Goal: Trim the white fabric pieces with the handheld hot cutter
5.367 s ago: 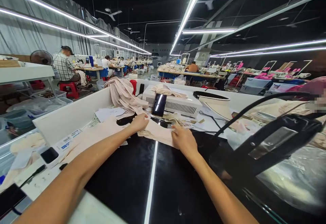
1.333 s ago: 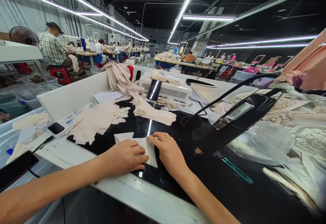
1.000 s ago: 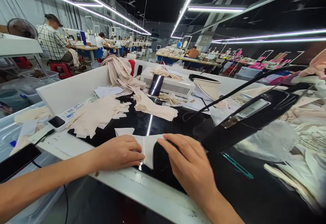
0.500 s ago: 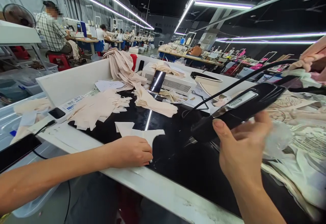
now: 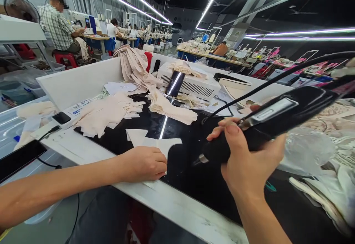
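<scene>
My left hand (image 5: 146, 164) rests at the table's front edge, its curled fingers closed on the lower end of a pale cut fabric piece (image 5: 166, 146). A smaller pale piece (image 5: 136, 137) lies against that one on the black tabletop. In my right hand (image 5: 249, 162) is a black corded hand tool (image 5: 302, 103) with a silver panel and a pointed metal tip, which points down and left above the black surface. My thumb lies along its near side and the fingers wrap around it. The tool's far end runs out at the right edge.
Stacks of beige cut fabric (image 5: 111, 110) lie at left and a folded strip (image 5: 172, 107) at centre. Behind stands a white vented box (image 5: 191, 86). A plastic bag (image 5: 307, 149) and lace cloth pile up at right. A phone (image 5: 20, 160) is at far left; co-workers sit beyond.
My right hand has wrapped its fingers further around the tool, which shows larger and nearer. A hand at the upper right has left the view. The left hand stays on the fabric.
</scene>
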Available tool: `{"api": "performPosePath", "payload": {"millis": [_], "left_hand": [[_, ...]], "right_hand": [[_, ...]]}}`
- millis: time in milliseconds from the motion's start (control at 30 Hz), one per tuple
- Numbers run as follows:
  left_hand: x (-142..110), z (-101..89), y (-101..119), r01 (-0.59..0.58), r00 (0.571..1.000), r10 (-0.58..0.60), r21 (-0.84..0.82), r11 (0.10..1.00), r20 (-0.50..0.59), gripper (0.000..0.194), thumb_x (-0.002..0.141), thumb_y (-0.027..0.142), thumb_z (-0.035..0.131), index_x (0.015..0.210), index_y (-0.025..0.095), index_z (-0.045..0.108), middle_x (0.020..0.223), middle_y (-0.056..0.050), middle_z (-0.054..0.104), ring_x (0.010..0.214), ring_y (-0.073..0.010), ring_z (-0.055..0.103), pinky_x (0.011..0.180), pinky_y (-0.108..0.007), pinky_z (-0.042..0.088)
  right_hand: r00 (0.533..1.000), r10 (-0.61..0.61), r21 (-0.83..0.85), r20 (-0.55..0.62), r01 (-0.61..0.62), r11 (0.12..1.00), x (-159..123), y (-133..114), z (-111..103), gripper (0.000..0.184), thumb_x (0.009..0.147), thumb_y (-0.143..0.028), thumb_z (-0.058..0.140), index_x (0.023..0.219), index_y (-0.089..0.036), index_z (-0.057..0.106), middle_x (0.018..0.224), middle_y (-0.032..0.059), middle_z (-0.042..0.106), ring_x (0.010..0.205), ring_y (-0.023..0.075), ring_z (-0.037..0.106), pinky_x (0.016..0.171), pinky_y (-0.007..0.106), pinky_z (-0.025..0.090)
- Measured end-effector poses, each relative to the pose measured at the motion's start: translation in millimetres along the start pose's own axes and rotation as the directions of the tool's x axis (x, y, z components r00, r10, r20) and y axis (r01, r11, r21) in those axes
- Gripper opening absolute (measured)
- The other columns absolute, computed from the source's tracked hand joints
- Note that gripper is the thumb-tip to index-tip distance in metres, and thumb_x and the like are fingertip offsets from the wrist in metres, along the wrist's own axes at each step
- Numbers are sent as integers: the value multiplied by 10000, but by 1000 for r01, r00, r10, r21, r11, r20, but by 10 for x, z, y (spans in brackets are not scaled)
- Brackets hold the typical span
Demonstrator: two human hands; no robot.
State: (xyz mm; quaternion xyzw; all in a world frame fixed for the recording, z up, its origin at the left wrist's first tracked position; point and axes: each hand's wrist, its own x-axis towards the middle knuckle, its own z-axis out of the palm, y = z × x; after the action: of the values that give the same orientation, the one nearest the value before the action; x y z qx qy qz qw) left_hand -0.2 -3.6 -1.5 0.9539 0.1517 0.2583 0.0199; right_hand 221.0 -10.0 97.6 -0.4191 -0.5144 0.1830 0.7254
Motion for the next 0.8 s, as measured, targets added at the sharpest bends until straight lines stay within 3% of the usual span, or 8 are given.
{"api": "performPosePath", "payload": {"millis": [167, 300, 800], "left_hand": [[-14, -17, 0, -8, 999, 7, -12, 1000, -49, 148, 1089, 147, 663, 963, 165, 740, 973, -46, 816, 911, -201, 744, 857, -310, 591], [-8, -32, 3, -11, 999, 11, 0, 1000, -52, 169, 1095, 150, 653, 951, 156, 742, 982, -39, 817, 920, -205, 744, 872, -313, 593], [-20, -1, -10, 3, 998, -4, -11, 1000, -64, 166, 1103, 172, 659, 982, 154, 771, 1023, -43, 836, 931, -205, 746, 881, -307, 596]], "right_hand": [[995, 64, 230, 72, -78, 970, -360, -98, 115, 545, 816, -400, 927, 1249, -294, 614, 728, -86, 677, 505, 158, 633, 480, 301, 554], [996, 35, 298, 80, -58, 953, -531, -99, 201, 513, 831, -411, 925, 1234, -294, 629, 736, -72, 678, 492, 158, 607, 462, 311, 544], [1000, -25, 322, -18, 30, 946, -539, -2, 335, 507, 829, -365, 932, 1226, -270, 632, 761, -63, 732, 517, 140, 625, 491, 301, 583]]}}
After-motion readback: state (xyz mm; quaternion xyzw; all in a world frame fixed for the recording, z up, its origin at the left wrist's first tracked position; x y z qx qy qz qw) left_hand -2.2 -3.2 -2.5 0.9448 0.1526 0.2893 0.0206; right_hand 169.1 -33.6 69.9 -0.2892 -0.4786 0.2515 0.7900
